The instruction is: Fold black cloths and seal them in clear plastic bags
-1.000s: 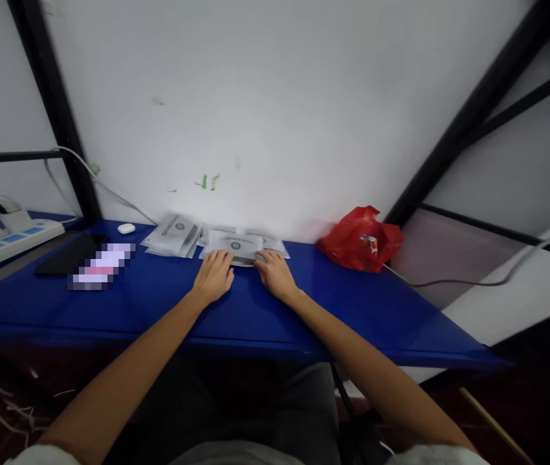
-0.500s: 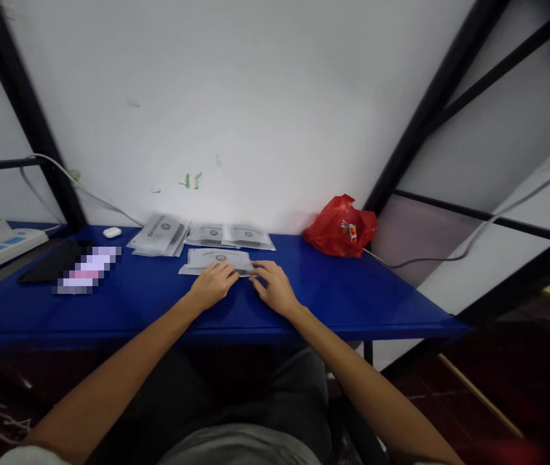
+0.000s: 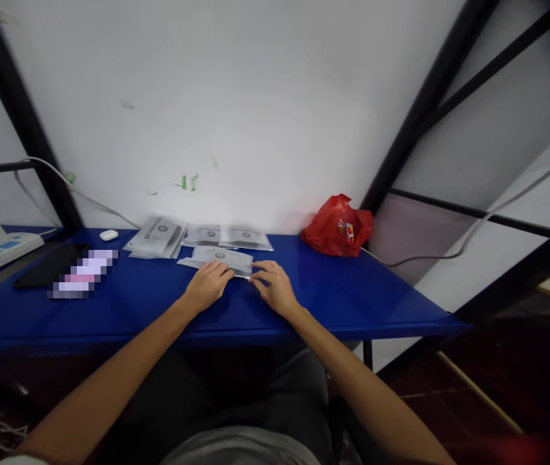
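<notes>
- Your left hand (image 3: 205, 285) lies flat on the packet (image 3: 219, 259) — right hand (image 3: 271, 286) pinches its corner.
- Looks thin, floppy, slick — grab the edges.

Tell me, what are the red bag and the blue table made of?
The red bag looks like thin plastic: it is crumpled, shiny and a little see-through. The blue table has a smooth, glossy top that mirrors the light; it could be painted metal or a coated board, I cannot tell which.
</notes>
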### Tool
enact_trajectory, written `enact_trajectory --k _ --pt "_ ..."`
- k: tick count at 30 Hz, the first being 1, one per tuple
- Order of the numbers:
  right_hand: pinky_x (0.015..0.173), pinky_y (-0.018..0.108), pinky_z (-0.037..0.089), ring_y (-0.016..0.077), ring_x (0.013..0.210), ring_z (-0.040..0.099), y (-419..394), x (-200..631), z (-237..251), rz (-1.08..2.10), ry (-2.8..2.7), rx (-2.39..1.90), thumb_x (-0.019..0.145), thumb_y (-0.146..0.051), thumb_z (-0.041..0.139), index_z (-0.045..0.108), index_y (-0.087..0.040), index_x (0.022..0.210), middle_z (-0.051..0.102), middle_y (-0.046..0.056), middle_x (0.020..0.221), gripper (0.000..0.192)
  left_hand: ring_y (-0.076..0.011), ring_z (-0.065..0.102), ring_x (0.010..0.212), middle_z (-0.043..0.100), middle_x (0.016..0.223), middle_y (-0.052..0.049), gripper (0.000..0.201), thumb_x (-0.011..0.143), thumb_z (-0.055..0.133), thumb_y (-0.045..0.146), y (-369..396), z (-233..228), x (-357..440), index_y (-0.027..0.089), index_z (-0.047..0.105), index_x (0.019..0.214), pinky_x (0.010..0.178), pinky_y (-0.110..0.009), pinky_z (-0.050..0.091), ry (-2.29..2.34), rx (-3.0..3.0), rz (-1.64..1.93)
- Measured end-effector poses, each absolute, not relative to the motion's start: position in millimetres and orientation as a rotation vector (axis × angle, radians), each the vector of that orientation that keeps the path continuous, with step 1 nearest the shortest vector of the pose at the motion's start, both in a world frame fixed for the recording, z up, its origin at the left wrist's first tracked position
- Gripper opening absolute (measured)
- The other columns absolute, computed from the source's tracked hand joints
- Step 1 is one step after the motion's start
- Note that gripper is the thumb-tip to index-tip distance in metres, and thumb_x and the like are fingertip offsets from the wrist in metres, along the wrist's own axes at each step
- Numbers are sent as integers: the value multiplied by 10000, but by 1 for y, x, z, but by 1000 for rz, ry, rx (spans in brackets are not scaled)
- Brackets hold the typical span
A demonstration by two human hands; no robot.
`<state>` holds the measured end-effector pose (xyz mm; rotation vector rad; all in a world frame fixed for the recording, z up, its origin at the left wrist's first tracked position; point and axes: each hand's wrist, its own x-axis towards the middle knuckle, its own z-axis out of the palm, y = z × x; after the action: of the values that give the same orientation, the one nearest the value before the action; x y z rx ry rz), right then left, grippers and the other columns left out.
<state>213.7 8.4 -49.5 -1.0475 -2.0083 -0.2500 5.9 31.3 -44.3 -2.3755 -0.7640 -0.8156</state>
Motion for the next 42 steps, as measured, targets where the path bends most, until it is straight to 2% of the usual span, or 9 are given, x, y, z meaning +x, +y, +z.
enact_trajectory --k 4,8,21,28,38,42 --pt "828 405 477 223 983 572 8 211 -49 -253 -2011 -1009 791 -169 637 710 -237 767 692 47 1027 103 -178 548 801 623 854 -42 192 923 443 213 27 -44 15 180 622 983 694 -308 401 -724 -2390 -908" --pt "836 402 478 215 985 570 8 210 -49 -203 -2024 -1005 802 -159 619 720 -246 786 693 44 1027 134 -161 555 789 636 832 -32 221 940 427 257 23 -42 22 182 633 908 709 -300 407 -728 -2465 -977" --pt "868 393 446 212 1002 561 1 207 -43 -162 -2068 -1059 835 -144 556 693 -220 846 683 54 1045 158 -182 540 791 609 812 -42 225 943 368 191 23 -36 25 164 580 877 715 -317 389 -800 -2493 -775" --pt "901 387 411 211 1051 544 -2 205 -38 -209 -2112 -1043 852 -138 517 658 -202 843 670 50 1087 155 -196 532 787 613 803 -44 210 925 387 158 25 -32 -4 173 582 848 689 -325 373 -837 -2379 -686" --pt "889 388 404 214 1031 553 4 217 -38 -291 -2000 -1128 869 -166 494 650 -217 835 673 43 1083 168 -200 556 819 657 860 -31 191 919 406 215 24 -24 -82 223 593 880 705 -329 400 -1158 -2245 -856" --pt "868 395 414 223 1019 558 8 221 -39 -298 -1950 -1171 859 -157 493 655 -219 833 677 49 1072 175 -201 568 806 657 831 -29 209 914 400 232 14 -23 -88 223 596 842 687 -326 401 -1191 -2276 -835"
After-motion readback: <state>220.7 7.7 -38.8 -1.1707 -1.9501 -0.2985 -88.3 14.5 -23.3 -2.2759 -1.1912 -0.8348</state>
